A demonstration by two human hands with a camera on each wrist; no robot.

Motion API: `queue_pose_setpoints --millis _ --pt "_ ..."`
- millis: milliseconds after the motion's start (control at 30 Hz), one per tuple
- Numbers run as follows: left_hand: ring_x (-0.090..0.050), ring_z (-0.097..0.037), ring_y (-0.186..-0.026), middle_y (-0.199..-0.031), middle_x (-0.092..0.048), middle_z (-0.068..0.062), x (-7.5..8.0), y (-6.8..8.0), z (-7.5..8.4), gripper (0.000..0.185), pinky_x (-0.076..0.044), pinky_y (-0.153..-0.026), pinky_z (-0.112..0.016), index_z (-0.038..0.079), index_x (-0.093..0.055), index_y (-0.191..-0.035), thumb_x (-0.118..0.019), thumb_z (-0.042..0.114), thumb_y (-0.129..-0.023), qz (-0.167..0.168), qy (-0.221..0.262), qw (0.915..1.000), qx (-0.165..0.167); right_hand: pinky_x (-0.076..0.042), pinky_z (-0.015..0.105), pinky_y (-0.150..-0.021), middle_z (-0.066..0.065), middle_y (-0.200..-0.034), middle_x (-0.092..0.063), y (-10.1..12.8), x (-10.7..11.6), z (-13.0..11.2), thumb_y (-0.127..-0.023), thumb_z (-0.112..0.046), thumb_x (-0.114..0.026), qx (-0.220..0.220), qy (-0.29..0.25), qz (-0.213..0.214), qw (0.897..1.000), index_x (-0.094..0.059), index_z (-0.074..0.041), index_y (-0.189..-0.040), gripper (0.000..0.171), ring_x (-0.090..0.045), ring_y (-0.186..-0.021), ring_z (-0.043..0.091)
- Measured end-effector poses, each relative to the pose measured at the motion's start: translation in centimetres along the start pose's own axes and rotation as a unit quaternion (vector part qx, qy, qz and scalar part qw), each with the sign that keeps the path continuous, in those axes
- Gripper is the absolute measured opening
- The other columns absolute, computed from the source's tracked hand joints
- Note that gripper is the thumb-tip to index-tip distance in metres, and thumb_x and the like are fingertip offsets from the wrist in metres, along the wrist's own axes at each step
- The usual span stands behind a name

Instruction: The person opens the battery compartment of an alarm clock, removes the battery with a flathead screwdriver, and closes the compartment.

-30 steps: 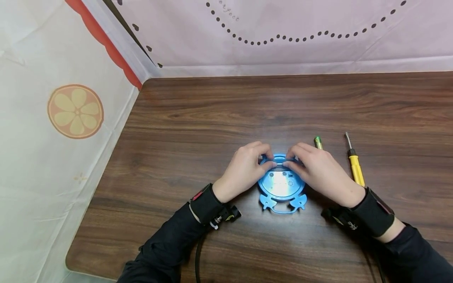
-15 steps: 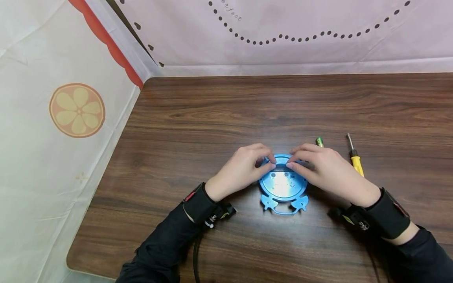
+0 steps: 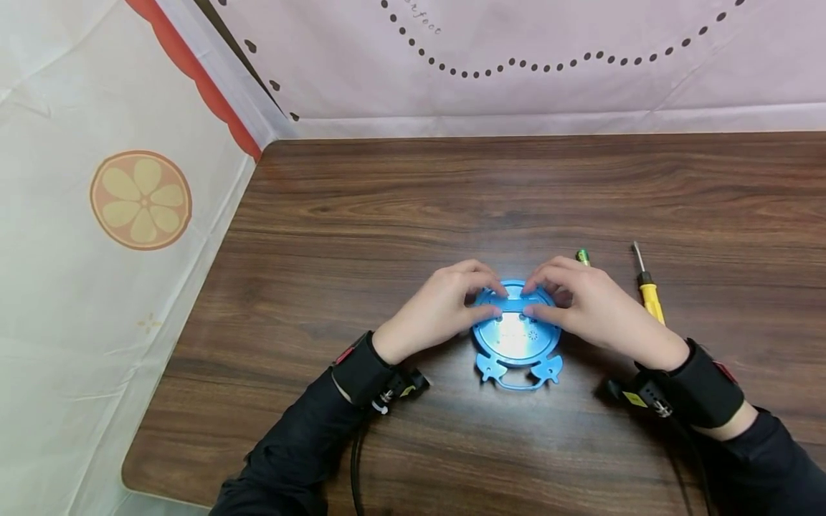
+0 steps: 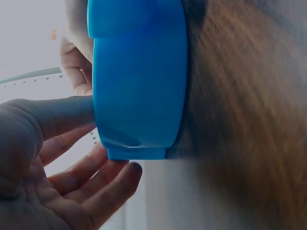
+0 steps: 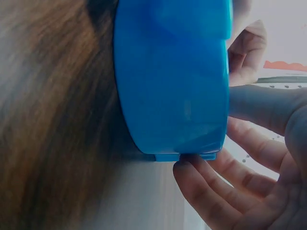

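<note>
A blue plastic alarm clock (image 3: pixel 516 340) lies on the table with its back upward. Its handle and two shaped side pieces point toward me. My left hand (image 3: pixel 442 304) holds the upper left of the case, thumb on the back and fingers round the far rim. On the upper right, my right hand (image 3: pixel 584 308) grips it in the same way. Between the thumbs and index fingers sits a battery cover (image 3: pixel 514 304). Both wrist views show the clock's blue side wall (image 4: pixel 139 91), with fingertips touching the end of the case. The clock's front is hidden.
Behind my right hand lies a green-ended battery (image 3: pixel 583 256), partly covered. A yellow-handled screwdriver (image 3: pixel 650 301) lies to the right of it. White printed cloth (image 3: pixel 548 93) stands along the table's far edge and left side. Cables run from both wrist straps.
The dark band in the clock's back now looks blue and level. Both thumbs have slid slightly toward me over it. My right forearm moved rightward, then stayed nearly still.
</note>
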State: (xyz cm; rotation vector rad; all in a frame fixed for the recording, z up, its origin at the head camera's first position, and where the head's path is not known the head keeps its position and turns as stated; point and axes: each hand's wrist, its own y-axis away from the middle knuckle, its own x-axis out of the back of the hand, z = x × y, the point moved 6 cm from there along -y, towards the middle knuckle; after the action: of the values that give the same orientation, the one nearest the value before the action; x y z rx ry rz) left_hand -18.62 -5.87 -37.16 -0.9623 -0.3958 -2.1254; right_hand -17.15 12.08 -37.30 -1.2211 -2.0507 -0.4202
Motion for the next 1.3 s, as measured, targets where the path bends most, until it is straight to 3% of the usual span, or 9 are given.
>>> queue_pose_setpoints --millis 100,200,333,467,667,867,1100,1300 --pt "-0.061 -0.015 -0.11 -0.124 -0.063 -0.003 -0.2 -0.2 -0.8 0.045 -0.05 -0.093 -0.029 0.009 -0.062 -0.132 -0.078 0.018 -0.091 -0.001 0.042 0.9983 0.039 -0.053 0.046 -0.084 0.006 -0.119 -0.061 0.0 -0.2 0.6 -0.094 -0.02 -0.075 -0.025 -0.036 -0.014 0.999 -0.067 -0.012 -0.119 0.027 -0.06 -0.101 0.021" --pt "-0.059 -0.018 -0.116 -0.129 -0.062 -0.005 -0.6 -0.4 -1.9 0.056 -0.049 -0.097 -0.03 0.009 -0.055 -0.141 -0.078 0.019 -0.091 -0.016 0.095 0.9913 0.09 -0.051 0.047 -0.088 0.007 -0.124 -0.06 -0.1 -0.4 1.3 -0.095 -0.019 -0.074 -0.042 -0.079 -0.027 0.996 -0.065 -0.01 -0.126 0.034 -0.058 -0.104 0.022" --pt "-0.057 -0.02 -0.12 -0.132 -0.061 -0.006 -1.2 -0.5 -2.8 0.051 -0.049 -0.098 -0.03 0.009 -0.059 -0.138 -0.077 0.019 -0.092 -0.036 0.159 0.9774 0.134 -0.049 0.046 -0.089 0.009 -0.127 -0.057 -0.3 -0.7 1.9 -0.096 -0.017 -0.072 -0.059 -0.128 -0.044 0.989 -0.062 -0.008 -0.13 0.036 -0.055 -0.106 0.023" --pt "-0.058 -0.02 -0.117 -0.128 -0.062 -0.006 -1.5 -0.5 -3.1 0.044 -0.05 -0.095 -0.03 0.01 -0.063 -0.132 -0.077 0.018 -0.091 -0.035 0.198 0.9666 0.159 -0.047 0.043 -0.087 0.009 -0.125 -0.057 -0.4 -0.8 2.3 -0.097 -0.018 -0.071 -0.083 -0.151 -0.055 0.983 -0.06 -0.008 -0.132 0.039 -0.054 -0.106 0.023" --pt "-0.057 -0.02 -0.102 -0.112 -0.061 -0.005 -1.7 -0.5 -3.1 0.038 -0.048 -0.085 -0.031 0.01 -0.067 -0.123 -0.078 0.013 -0.087 -0.01 0.233 0.9561 0.178 -0.045 0.041 -0.089 0.009 -0.118 -0.057 -0.5 -1.2 2.7 -0.096 -0.018 -0.07 -0.113 -0.172 -0.06 0.977 -0.058 -0.009 -0.134 0.04 -0.052 -0.105 0.023" --pt "-0.053 -0.021 -0.103 -0.11 -0.059 -0.005 -1.8 -0.5 -3.1 0.035 -0.042 -0.088 -0.035 0.011 -0.068 -0.119 -0.077 0.008 -0.085 0.005 0.246 0.9496 0.194 -0.042 0.038 -0.082 0.011 -0.109 -0.054 -0.7 -1.4 2.9 -0.095 -0.018 -0.071 -0.152 -0.202 -0.074 0.965 -0.057 -0.009 -0.134 0.043 -0.049 -0.097 0.026" --pt "-0.052 -0.022 -0.103 -0.108 -0.059 -0.005 -1.8 -0.5 -3.1 0.033 -0.041 -0.088 -0.036 0.012 -0.069 -0.116 -0.077 0.009 -0.084 0.011 0.246 0.9491 0.196 -0.04 0.033 -0.071 0.011 -0.101 -0.051 -0.5 -1.6 2.9 -0.095 -0.015 -0.07 -0.16 -0.243 -0.064 0.955 -0.056 -0.005 -0.133 0.041 -0.048 -0.085 0.025" --pt "-0.051 -0.022 -0.104 -0.11 -0.058 -0.005 -2.0 -0.4 -3.2 0.034 -0.041 -0.089 -0.037 0.012 -0.067 -0.119 -0.076 0.01 -0.086 0.007 0.243 0.9514 0.189 -0.039 0.034 -0.07 0.011 -0.106 -0.05 -0.2 -1.7 2.7 -0.096 -0.017 -0.069 -0.153 -0.229 -0.052 0.96 -0.059 -0.007 -0.13 0.037 -0.047 -0.083 0.025"
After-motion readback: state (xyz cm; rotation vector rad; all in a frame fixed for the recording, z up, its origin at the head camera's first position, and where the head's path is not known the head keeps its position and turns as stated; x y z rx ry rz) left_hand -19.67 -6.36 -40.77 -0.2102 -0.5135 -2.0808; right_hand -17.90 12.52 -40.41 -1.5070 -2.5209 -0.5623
